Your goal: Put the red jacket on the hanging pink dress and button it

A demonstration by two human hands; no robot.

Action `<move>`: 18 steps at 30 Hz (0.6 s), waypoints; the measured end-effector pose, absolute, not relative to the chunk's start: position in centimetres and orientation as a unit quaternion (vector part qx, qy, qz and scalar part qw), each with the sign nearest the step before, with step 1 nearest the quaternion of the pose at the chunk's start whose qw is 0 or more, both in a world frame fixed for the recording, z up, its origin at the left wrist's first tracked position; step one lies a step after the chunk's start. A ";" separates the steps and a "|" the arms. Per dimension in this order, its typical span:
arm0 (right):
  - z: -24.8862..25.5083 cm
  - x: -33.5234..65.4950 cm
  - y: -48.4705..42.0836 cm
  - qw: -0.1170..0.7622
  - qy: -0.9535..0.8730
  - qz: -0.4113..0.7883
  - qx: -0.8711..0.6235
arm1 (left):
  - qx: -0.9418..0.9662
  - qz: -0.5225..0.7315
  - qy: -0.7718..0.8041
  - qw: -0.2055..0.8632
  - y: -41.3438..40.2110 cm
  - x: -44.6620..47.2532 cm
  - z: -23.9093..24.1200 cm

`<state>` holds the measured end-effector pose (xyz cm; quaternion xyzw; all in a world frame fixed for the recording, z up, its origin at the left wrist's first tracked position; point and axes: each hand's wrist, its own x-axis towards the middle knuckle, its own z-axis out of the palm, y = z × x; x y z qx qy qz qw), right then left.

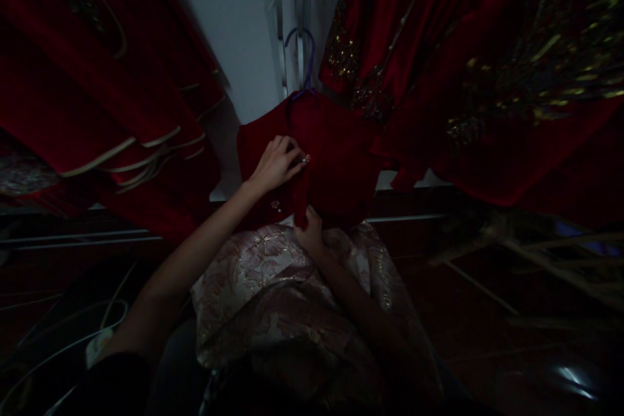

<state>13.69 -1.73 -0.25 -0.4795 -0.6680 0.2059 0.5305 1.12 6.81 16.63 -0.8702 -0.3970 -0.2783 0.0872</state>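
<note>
A red garment top (341, 149) hangs in front of me on a purple hanger (311, 58). My left hand (280, 162) is on its front, thumb and fingers pinched at a small pearly button (307, 158). A second sparkling button (276, 206) sits lower on the left panel. Below, my right hand (310, 231) grips the bottom of the garment's front edge, its thumb upward. Pale pink brocade fabric (263, 260) with a shiny floral pattern spreads beneath both hands and over my lap. The dim light hides fine detail.
Red garments with cream trim (160, 143) hang at left. Red garments with gold sequins (526, 58) hang at right. A pale upright rail (299, 0) stands behind the hanger. A white cable (53, 344) runs at lower left, and a blurred wooden frame (536, 253) stands at right.
</note>
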 end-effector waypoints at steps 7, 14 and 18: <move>0.2 13.7 -2.3 0.534 -0.662 0.223 -0.477 | -0.880 -0.297 -0.367 0.053 7.3 1.4 17.0; 3.0 13.7 -3.4 0.632 -0.645 0.152 -0.402 | -0.896 -0.312 -0.315 0.027 8.0 1.6 16.9; 8.8 13.5 -1.2 0.673 -0.604 0.143 -0.401 | -0.905 -0.293 -0.307 0.028 8.7 1.7 17.1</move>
